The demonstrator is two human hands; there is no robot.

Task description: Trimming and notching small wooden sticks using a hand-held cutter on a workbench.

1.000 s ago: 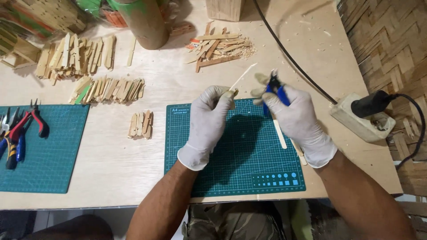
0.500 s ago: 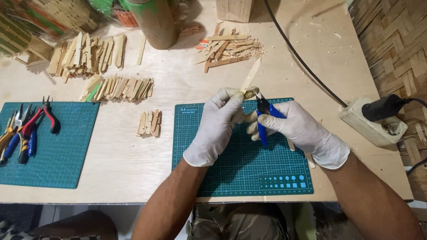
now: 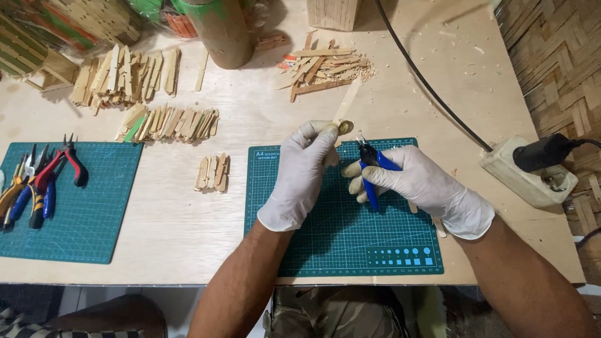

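Observation:
Both my hands wear white gloves and hover over a green cutting mat. My left hand pinches a flat wooden craft stick by its near end, the stick pointing away from me. My right hand grips small cutters with blue handles, their jaws just right of the stick's held end. Whether the jaws touch the stick I cannot tell.
Piles of cut wooden sticks lie at the back left, the middle left and the back centre; a small stack sits beside the mat. Pliers rest on a second green mat. A power strip lies right.
My hands have come closer together; the cutters' jaws moved in next to the stick's held end. The camera view shifted slightly.

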